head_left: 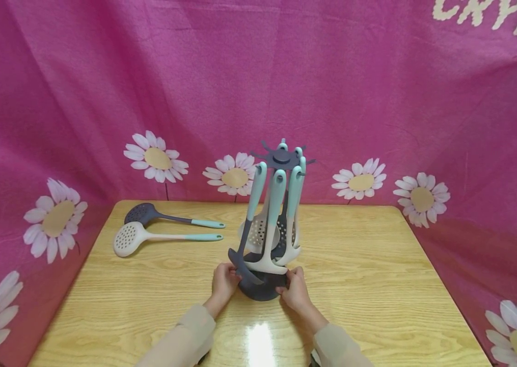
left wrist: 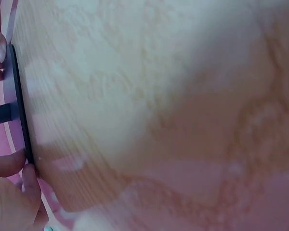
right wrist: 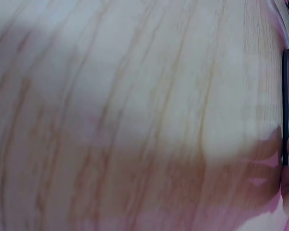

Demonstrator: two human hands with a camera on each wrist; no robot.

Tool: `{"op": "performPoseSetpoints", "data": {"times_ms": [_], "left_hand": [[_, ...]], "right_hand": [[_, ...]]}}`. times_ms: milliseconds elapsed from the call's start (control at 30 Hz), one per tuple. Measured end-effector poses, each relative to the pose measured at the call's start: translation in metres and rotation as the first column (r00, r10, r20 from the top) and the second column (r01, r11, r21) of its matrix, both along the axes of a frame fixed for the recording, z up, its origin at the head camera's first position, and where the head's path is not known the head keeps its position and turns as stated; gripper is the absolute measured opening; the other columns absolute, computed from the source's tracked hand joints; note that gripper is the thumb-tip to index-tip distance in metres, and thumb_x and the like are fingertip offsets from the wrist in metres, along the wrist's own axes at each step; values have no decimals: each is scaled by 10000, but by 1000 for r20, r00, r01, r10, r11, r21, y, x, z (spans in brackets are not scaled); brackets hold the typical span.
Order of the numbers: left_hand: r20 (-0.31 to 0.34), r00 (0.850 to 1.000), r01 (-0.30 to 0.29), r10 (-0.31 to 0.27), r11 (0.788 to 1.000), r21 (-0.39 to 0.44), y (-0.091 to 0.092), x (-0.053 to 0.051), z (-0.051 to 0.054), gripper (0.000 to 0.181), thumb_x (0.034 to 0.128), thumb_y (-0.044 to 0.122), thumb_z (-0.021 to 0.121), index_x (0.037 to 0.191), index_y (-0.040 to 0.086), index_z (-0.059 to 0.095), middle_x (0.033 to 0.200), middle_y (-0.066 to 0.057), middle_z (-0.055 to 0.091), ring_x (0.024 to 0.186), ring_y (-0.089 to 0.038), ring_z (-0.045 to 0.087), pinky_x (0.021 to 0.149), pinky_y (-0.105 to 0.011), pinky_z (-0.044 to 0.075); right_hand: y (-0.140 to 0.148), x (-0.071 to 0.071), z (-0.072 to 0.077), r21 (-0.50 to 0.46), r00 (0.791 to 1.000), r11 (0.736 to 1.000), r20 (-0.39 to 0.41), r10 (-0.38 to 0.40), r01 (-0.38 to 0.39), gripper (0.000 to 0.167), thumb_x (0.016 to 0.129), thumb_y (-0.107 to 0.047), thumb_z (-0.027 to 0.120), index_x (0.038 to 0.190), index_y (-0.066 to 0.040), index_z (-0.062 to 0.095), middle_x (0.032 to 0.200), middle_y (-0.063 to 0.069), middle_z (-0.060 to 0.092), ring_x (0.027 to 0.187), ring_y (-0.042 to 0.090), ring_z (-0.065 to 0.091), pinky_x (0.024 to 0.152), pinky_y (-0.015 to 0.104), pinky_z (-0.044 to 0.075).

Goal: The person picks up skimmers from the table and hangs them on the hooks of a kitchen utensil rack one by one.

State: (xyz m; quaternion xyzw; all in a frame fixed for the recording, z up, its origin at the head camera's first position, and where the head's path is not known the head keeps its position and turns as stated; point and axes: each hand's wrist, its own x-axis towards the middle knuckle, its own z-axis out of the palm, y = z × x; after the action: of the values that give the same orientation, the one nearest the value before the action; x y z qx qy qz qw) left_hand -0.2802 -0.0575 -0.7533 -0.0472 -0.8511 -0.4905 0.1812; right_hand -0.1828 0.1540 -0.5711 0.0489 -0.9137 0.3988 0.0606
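Note:
A dark utensil stand point(head_left: 282, 158) with a round base point(head_left: 259, 293) is upright near the middle of the table. Ladles with mint handles hang at its front: a dark ladle point(head_left: 242, 260), a white ladle point(head_left: 267, 260) and another white ladle point(head_left: 291, 250). Behind them hang perforated skimmers, partly hidden. My left hand point(head_left: 224, 282) pinches the left edge of the base between thumb and fingers, and my right hand point(head_left: 296, 289) pinches the right edge. Both wrist views show the thin base rim point(left wrist: 20, 106) between the hands. Whether the base touches the table cannot be told.
At the table's left back lie a dark skimmer point(head_left: 145, 213) and a white skimmer point(head_left: 131, 238), their mint handles pointing right. The wooden table point(head_left: 368, 285) spreads around the stand. A magenta cloth point(head_left: 194, 92) printed with daisies hangs behind and along the sides.

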Motion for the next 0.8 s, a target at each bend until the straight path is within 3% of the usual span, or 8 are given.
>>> {"op": "performPoseSetpoints", "data": {"times_ms": [167, 233, 500, 567, 633, 667, 733, 800], "left_hand": [[93, 996, 3, -7, 999, 44, 1, 5, 1, 115, 620, 27, 670, 733, 47, 664, 628, -33, 617, 533, -135, 577, 487, -238, 443], [149, 989, -16, 9, 999, 42, 1, 1, -12, 139, 622, 41, 704, 755, 60, 668, 652, -36, 624, 558, -135, 593, 509, -261, 465], [205, 974, -100, 93, 995, 20, -7, -61, -171, 289, 545, 217, 792, 782, 280, 640, 683, 122, 589, 595, -31, 568, 526, -256, 461], [180, 979, -95, 91, 995, 18, -8, -64, -184, 304, 552, 221, 798, 817, 250, 652, 694, 84, 599, 593, -54, 569, 514, -262, 452], [158, 983, -96, 92, 995, 19, -6, -54, -168, 298, 563, 186, 792, 825, 210, 653, 689, 62, 601, 584, -67, 564, 498, -256, 435], [172, 980, -103, 99, 995, 15, -4, -43, -145, 288, 572, 157, 784, 829, 183, 655, 689, 45, 605, 588, -82, 567, 503, -264, 436], [157, 981, -114, 111, 993, 11, 1, -13, -79, 268, 576, 69, 749, 823, 92, 646, 674, -9, 607, 578, -117, 563, 491, -262, 422], [179, 976, -134, 127, 991, 27, 7, 22, 2, 236, 581, 20, 721, 796, 61, 633, 659, -24, 597, 582, -133, 560, 500, -270, 425]], "right_hand": [[3, -2, 0, 9, 1000, 999, -6, 31, -31, 195, 623, 79, 718, 767, 70, 586, 787, 42, 312, 709, 160, 360, 594, 242, 350], [4, -3, 0, 10, 999, 999, -10, 37, -37, 190, 618, 80, 720, 710, 47, 557, 789, 40, 320, 705, 155, 363, 597, 243, 353], [7, -9, 1, 16, 996, 997, 30, 79, -79, 209, 647, 65, 727, 692, 37, 525, 812, 34, 314, 722, 166, 387, 613, 243, 362], [9, -11, 1, 21, 995, 995, 49, 93, -94, 210, 655, 56, 734, 689, 36, 528, 816, 35, 307, 733, 170, 383, 622, 250, 358], [10, -13, 1, 22, 992, 994, 65, 107, -108, 217, 661, 49, 737, 686, 27, 523, 825, 34, 302, 742, 169, 377, 626, 253, 353], [11, -14, 1, 19, 991, 993, 68, 118, -120, 221, 660, 50, 738, 690, 23, 521, 829, 38, 303, 744, 171, 374, 625, 256, 350], [12, -15, 2, 9, 988, 991, 79, 131, -132, 229, 662, 54, 737, 688, 16, 512, 834, 42, 309, 750, 173, 375, 628, 257, 350], [13, -17, 2, -1, 986, 990, 85, 142, -143, 234, 659, 61, 737, 694, 7, 511, 837, 44, 319, 755, 171, 376, 631, 255, 347]]}}
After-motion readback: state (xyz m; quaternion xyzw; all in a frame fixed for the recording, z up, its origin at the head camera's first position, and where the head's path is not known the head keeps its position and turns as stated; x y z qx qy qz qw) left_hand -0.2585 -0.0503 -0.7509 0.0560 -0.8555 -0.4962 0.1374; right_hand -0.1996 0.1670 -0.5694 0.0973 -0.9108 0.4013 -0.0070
